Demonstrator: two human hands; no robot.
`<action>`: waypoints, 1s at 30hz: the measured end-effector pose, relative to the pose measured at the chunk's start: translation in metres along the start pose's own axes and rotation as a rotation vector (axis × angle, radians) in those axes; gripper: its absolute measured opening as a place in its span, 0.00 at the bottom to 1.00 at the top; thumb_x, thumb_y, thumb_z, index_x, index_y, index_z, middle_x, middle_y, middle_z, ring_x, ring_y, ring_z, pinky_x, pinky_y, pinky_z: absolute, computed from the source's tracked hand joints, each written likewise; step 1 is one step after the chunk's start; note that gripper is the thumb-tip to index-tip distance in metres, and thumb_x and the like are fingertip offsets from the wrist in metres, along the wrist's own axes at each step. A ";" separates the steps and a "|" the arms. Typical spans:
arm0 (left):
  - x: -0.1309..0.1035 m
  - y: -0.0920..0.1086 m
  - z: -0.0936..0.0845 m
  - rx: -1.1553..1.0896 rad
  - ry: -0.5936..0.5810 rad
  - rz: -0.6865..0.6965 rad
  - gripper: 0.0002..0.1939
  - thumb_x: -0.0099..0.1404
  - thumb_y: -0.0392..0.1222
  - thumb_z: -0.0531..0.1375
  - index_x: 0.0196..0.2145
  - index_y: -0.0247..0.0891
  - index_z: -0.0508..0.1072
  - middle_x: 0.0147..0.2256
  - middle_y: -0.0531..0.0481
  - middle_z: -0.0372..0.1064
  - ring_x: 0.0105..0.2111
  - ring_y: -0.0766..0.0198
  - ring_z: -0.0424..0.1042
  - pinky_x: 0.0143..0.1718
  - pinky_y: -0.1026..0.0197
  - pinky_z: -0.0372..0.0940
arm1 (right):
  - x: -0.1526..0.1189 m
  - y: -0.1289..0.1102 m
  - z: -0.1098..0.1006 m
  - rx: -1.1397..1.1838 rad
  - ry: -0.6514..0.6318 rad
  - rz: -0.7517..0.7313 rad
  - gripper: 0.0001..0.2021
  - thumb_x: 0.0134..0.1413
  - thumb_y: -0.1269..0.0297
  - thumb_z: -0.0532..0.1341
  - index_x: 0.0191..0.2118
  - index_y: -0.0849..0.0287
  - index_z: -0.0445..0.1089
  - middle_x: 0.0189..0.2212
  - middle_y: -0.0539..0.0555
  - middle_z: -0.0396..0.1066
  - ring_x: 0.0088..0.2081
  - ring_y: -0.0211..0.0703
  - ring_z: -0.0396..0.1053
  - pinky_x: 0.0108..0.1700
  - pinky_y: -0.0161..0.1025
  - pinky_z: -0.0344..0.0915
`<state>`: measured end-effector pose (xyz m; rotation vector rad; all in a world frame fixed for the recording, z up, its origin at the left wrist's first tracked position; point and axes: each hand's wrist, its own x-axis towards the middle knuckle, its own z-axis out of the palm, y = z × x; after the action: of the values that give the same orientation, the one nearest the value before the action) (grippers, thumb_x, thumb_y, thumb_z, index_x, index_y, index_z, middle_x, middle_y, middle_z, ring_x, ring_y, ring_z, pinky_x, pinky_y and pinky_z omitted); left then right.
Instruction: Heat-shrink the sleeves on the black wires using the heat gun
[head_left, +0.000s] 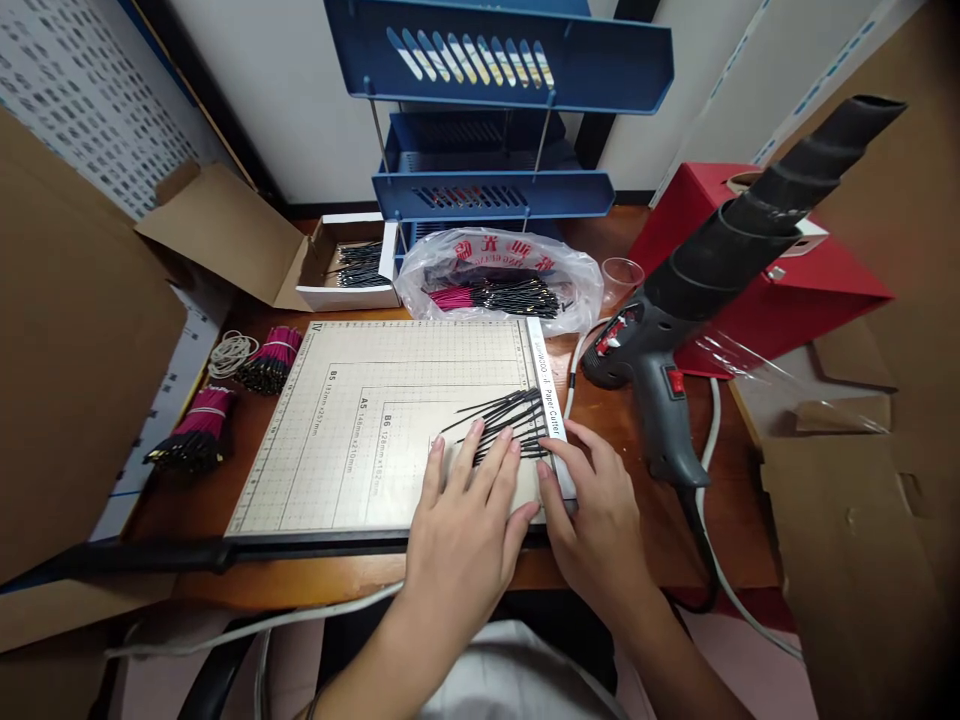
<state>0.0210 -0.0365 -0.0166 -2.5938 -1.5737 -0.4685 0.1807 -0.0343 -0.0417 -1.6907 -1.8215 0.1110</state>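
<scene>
A loose bunch of thin black wires (495,408) lies on the right part of the paper cutter's gridded board (300,450), their right ends along its white edge strip (551,400). My left hand (465,520) rests flat over the near wires, fingers stretched out and somewhat spread; it partly hides them. At the wires' right ends is my right hand (600,510), its fingers bent but apart across the edge strip, with nothing visibly gripped. The cutter's black handle (150,557) lies low along the board's near side.
Right of the board stands a heat gun (675,330) with its cable, before a red box (780,270). Magenta-and-black wire bundles (199,425) lie left. Behind are a plastic bag (577,285) of wires, an open carton (349,298) and blue trays (495,195).
</scene>
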 end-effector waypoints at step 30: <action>0.021 -0.030 -0.008 -0.275 0.062 0.210 0.15 0.73 0.33 0.56 0.54 0.38 0.75 0.54 0.52 0.77 0.63 0.44 0.67 0.66 0.33 0.58 | 0.005 -0.005 -0.005 -0.028 -0.148 -0.008 0.17 0.70 0.64 0.51 0.59 0.54 0.67 0.66 0.63 0.59 0.62 0.60 0.64 0.56 0.63 0.68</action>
<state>0.0017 -0.0064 -0.0061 -2.8705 -1.2785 -0.7863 0.1792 -0.0320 -0.0335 -1.7344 -1.9459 0.2124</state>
